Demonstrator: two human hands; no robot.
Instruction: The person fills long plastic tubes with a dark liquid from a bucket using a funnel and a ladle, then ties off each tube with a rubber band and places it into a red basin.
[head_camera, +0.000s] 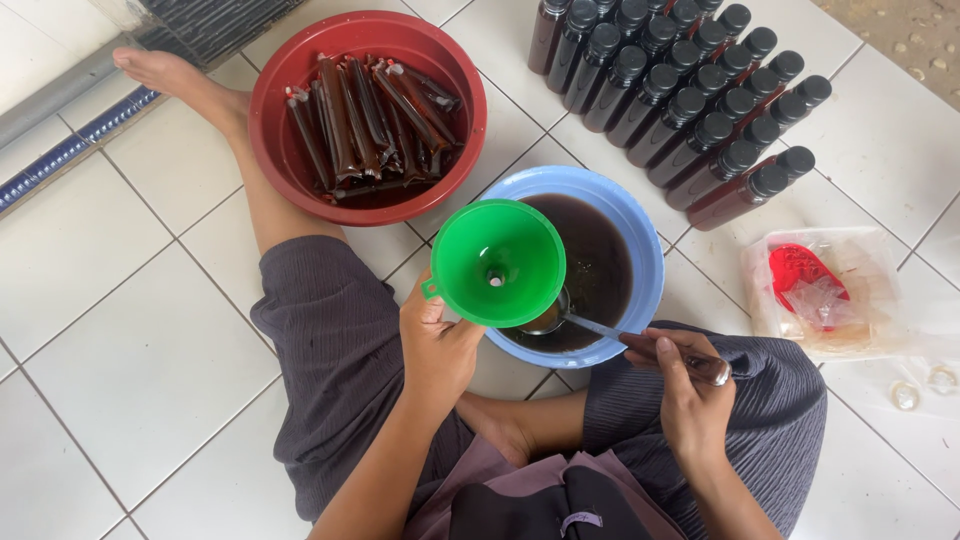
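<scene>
On white tiled floor (130, 330), person seated cross-legged. Left hand (437, 345) closed around green funnel (497, 262), held over near rim of blue bowl (640, 235) of dark brown liquid. Right hand (690, 395) closed on handle of metal ladle (600, 325); ladle cup under funnel, at liquid surface. Red bowl (290, 80) behind, holding filled narrow plastic tubes (365, 125). Rows of dark capped bottles (690, 95) lying right of it. Clear plastic bag (870, 300) with red item just beside right knee.
</scene>
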